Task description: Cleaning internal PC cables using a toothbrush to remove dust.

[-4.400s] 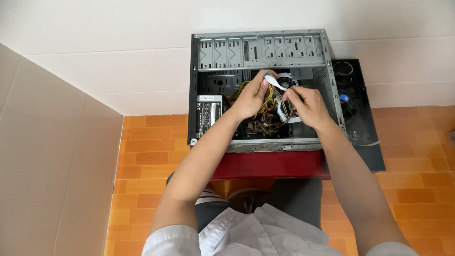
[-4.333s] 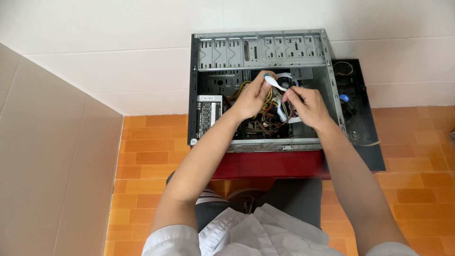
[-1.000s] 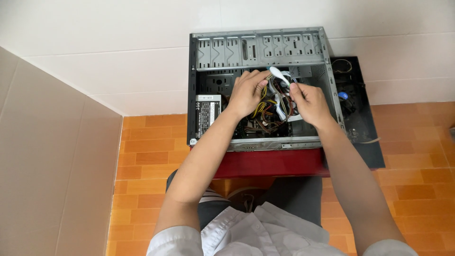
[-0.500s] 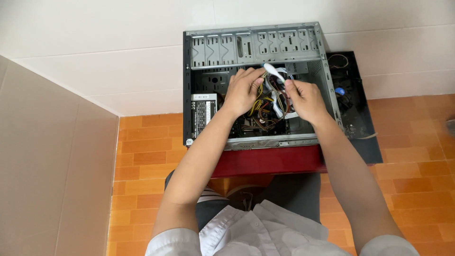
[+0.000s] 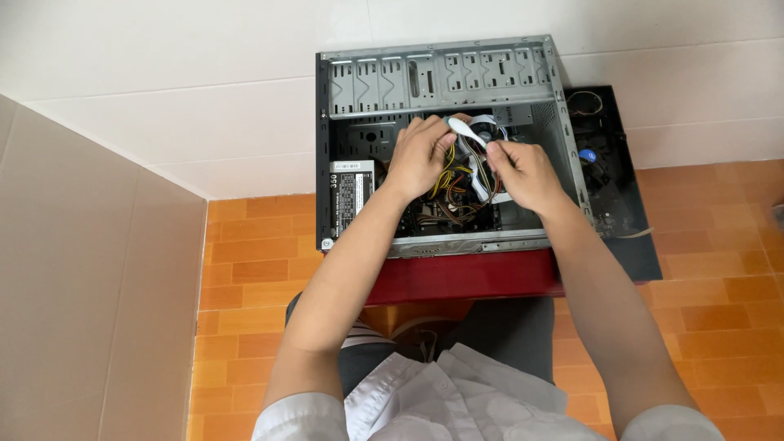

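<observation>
An open grey desktop computer case lies on its side on a red stool. Both my hands are inside it. My left hand rests on a bundle of yellow, black and red wires and pinches one end of a flat white ribbon cable. My right hand grips the same ribbon cable from the right. A power supply with a white label sits at the case's left.
A black side panel holding loose parts and a coiled wire lies on the floor to the right of the case. White tiled wall stands behind, beige wall to the left, orange floor tiles below. My knees are under the stool.
Both hands have shifted slightly up inside the case with the ribbon cable raised. The view has drifted a little; the case stays put.
</observation>
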